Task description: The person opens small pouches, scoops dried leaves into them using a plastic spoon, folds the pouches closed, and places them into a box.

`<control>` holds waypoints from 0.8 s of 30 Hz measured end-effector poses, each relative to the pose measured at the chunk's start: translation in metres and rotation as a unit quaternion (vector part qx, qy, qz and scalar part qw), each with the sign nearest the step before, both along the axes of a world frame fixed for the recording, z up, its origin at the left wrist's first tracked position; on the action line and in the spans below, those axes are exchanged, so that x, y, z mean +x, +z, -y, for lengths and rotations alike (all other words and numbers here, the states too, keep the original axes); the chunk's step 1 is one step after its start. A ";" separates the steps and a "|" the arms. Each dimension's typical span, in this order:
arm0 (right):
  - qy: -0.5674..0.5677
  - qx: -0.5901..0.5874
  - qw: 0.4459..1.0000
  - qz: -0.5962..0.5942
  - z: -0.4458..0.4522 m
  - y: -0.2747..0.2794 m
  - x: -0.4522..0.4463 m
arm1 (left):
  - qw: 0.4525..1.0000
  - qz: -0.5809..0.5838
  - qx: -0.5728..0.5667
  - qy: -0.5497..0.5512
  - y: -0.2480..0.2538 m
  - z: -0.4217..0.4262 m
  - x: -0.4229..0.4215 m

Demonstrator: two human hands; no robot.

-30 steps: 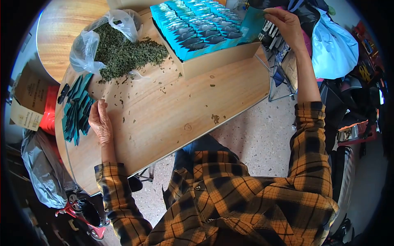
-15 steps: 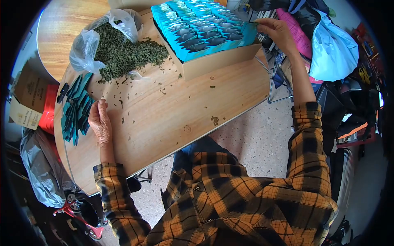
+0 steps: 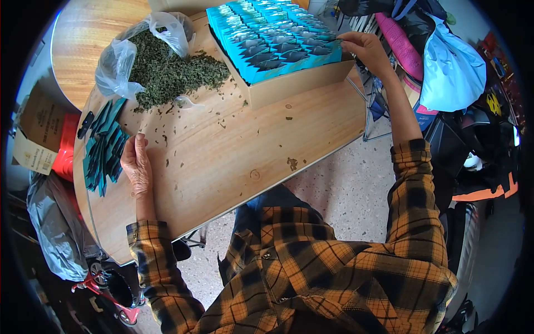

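Note:
My right hand (image 3: 366, 51) is at the right end of the cardboard box, thumb and fingertips pinched at the top edge of a teal pouch (image 3: 334, 51) at the end of a row. Tightly packed rows of teal pouches (image 3: 267, 42) stand upright in the cardboard box (image 3: 300, 86), many with dark open tops. My left hand (image 3: 137, 166) rests at the table's left side, fingers curled together with nothing visible in them. Close beside it, a fanned stack of flat dark teal pouches (image 3: 104, 150) lies on the wooden table (image 3: 222, 167).
Dried green leaves (image 3: 167, 75) spill from a clear plastic bag (image 3: 114, 69) at the back left. Leaf crumbs dot the tabletop. A small black object (image 3: 85, 125) lies beside the flat pouches. Past the table's right edge are a metal-framed stand (image 3: 367, 119) and a light blue bag (image 3: 453, 69).
My right hand has moved slightly left and toward the box. The pouch at its fingertips, earlier sticking out at the box's right end, now sits in line with the row. My left hand stays put.

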State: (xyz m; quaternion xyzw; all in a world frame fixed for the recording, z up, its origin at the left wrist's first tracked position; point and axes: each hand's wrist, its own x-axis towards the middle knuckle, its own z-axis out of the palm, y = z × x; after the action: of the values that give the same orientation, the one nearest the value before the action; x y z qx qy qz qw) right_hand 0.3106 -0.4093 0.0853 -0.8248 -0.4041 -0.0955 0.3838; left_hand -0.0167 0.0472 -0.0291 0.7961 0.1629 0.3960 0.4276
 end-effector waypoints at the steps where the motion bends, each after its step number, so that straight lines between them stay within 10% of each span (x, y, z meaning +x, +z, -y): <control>1: 0.000 -0.001 1.000 0.002 0.000 0.000 0.000 | 1.000 0.002 -0.009 0.001 -0.001 0.000 0.000; 24: -0.037 -0.012 0.998 -0.057 0.007 0.004 -0.010 | 1.000 0.023 -0.010 0.003 0.000 0.001 0.003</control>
State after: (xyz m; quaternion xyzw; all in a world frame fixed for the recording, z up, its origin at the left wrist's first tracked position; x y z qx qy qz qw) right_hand 0.3007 -0.4164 0.0896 -0.8476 -0.3523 -0.0576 0.3926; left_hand -0.0142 0.0458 -0.0292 0.7818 0.1597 0.4140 0.4380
